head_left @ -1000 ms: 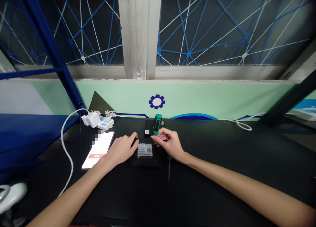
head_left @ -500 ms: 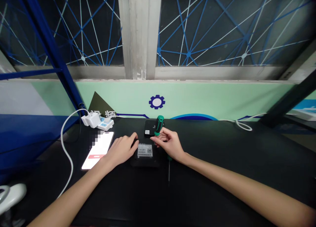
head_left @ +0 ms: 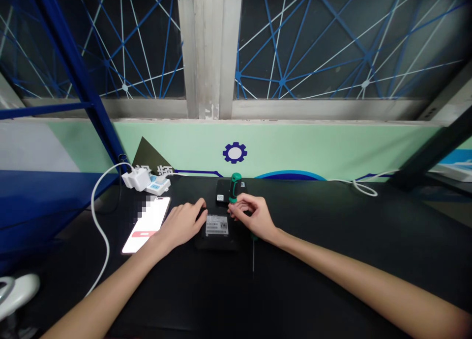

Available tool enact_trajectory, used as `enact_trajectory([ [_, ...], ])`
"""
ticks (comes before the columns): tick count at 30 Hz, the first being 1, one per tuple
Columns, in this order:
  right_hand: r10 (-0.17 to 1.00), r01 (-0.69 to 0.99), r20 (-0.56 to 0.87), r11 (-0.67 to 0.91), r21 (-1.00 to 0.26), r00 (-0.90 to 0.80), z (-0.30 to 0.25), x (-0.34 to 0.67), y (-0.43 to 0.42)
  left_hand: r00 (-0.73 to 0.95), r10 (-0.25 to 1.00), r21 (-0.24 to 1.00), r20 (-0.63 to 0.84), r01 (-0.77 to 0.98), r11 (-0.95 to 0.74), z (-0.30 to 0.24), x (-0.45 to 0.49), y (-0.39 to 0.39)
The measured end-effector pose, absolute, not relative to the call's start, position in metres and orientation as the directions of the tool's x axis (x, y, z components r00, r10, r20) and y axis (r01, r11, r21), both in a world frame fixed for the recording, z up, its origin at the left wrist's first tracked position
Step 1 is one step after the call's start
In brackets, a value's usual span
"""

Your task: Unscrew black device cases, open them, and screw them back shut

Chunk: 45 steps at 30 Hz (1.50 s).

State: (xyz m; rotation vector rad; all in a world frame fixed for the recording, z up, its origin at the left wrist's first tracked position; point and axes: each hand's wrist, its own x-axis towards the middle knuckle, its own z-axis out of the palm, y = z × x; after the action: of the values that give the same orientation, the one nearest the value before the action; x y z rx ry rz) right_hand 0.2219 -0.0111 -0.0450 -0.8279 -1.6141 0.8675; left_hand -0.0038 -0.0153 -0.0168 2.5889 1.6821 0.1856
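Black tabletop (head_left: 332,260), right fingers (head_left: 236,209) pinching a green-handled screwdriver (head_left: 235,186) upright, left hand (head_left: 182,225) resting on a black device (head_left: 217,242)

Gleaming green with black bands on the screwdriver handle (head_left: 235,187) at the far edge of the black table (head_left: 332,221); curving white along the charging cable (head_left: 96,216) left of the table; spreading pale mint across the wall panel (head_left: 295,150) behind the table, with a navy gear emblem (head_left: 234,152); crisscrossing blue and white over the window panes (head_left: 317,49) above the table.
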Motion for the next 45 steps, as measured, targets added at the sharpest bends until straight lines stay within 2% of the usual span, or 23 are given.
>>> enact_trajectory([
  [22,0.856,0.113,0.5,0.515,-0.85,-0.132,-0.0445,0.2209,-0.0105,0.392,0.918,0.114,0.065,0.911,-0.397,-0.0158,-0.0033,-0.0153],
  [32,0.897,-0.033,0.43,0.429,-0.903,-0.103,-0.0477,0.2218,-0.0114,0.404,0.912,0.134,0.072,0.902,-0.41,-0.0137,-0.0034,-0.0161],
  [45,0.903,-0.026,0.424,0.423,-0.906,-0.066,-0.0434,0.2241,-0.0129,0.389,0.919,0.136,0.063,0.909,-0.394,-0.0155,-0.0048,-0.015],
])
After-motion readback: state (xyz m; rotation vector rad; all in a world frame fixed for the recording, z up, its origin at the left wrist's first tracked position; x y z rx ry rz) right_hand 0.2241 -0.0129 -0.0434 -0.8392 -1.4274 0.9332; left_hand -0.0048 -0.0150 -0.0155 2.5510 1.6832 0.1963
